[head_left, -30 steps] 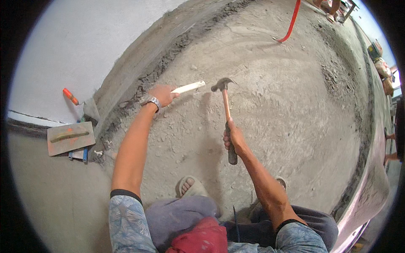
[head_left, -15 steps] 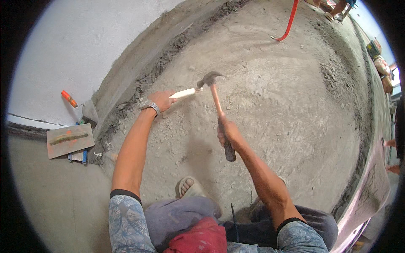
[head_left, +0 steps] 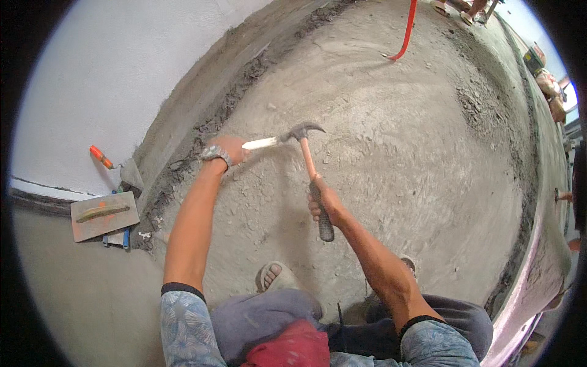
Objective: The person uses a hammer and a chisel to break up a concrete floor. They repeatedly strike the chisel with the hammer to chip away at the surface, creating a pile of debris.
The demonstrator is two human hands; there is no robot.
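Wall at left: pale wall (head_left: pixel 122 79), its foot bordering the floor; a firm edge on that side.
Parked trowel: orange-handled trowel (head_left: pixel 101 157), handle toward the wall, blade down by the corner; probably set there to stay out of the work.
Parked float: flat float (head_left: pixel 92 228), plate down over a blue-edged tool (head_left: pixel 126 237), grip upward; presumably laid for easy pick-up.
Rough strip: dark, crumbly strip (head_left: pixel 214 113) along the wall's foot; the left hand is near it, so leftward room looks limited.
Left grip: left hand (head_left: pixel 231 148) closed around the far-left part of a pale rod (head_left: pixel 260 144); likely held back there to keep fingers off the struck end. The rod's left end is hidden by the hand.
Rod position: above mid-floor, left of centre, right end toward the hammer; slightly tilted.
Foot below: sandalled left foot (head_left: pixel 278 278), well apart from the rod.
Hammer contact: head of the claw hammer (head_left: pixel 309 159) at the rod's right end, touching or just beside; cannot tell which.
Right grip: right hand (head_left: pixel 325 203) wrapped around the dark handle, butt protruding; seemingly for control.
Swing room: broad floor rightward; curved red bar (head_left: pixel 408 30) and loose rubble (head_left: pixel 480 104) lie well apart.
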